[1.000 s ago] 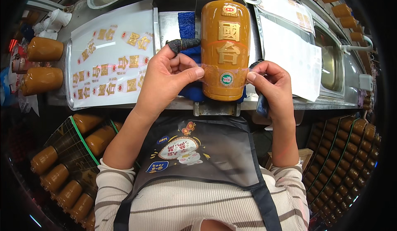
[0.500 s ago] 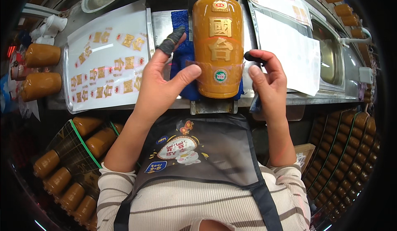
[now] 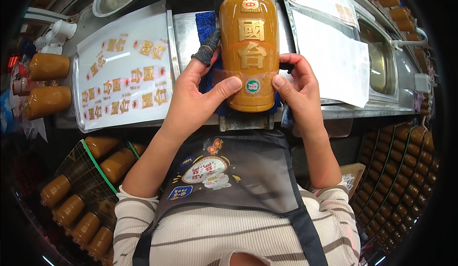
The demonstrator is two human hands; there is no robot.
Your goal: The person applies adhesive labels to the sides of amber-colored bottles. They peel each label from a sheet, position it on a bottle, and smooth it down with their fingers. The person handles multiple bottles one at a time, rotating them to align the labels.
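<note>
A glossy amber-brown bottle [image 3: 250, 58] with raised gold characters, a red-and-gold emblem and a round green-and-white sticker [image 3: 252, 86] lies in a metal cradle [image 3: 246, 122]. A pinkish translucent film band [image 3: 220, 74] crosses its lower part. My left hand [image 3: 193, 92] grips the bottle's left side, thumb on its front near the sticker; a dark wrap covers one finger. From the right side, my right hand [image 3: 300, 89] closes on the bottle, thumb at its lower edge. Its other fingertips are partly hidden. Blue cloth [image 3: 206, 25] shows beside the bottle.
On the left, a tray sheet [image 3: 143, 58] carries several gold-and-red decals. White sheets [image 3: 329, 56] lie at right, beside a metal sink [image 3: 381, 66]. Two amber bottles [image 3: 47, 101] stand at far left; racks of bottles [image 3: 396, 180] sit below the counter.
Both hands have moved inward onto the bottle. My left thumb now presses its front, and my right thumb and fingers have come against its right side.
</note>
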